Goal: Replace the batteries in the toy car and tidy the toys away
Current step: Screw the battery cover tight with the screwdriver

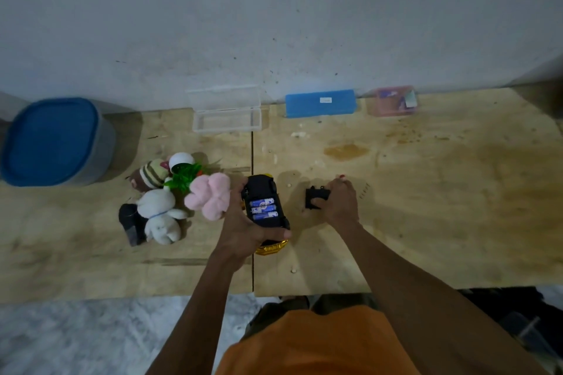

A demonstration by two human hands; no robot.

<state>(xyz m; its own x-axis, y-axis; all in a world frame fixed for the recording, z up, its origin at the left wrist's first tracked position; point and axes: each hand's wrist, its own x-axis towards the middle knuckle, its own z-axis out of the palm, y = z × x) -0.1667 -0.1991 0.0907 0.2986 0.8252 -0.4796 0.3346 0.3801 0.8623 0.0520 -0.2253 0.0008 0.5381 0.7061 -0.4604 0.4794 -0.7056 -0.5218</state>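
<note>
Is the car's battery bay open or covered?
Open: three blue batteries show in the upturned car, held by the left hand; right hand grips the cover.

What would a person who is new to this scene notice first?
Probably the toy car, turned underside up in the left hand at the table's middle, with three blue batteries showing in its open compartment. Just right of it, the right hand grips a small black cover on the wood. A heap of soft toys lies to the left.
</note>
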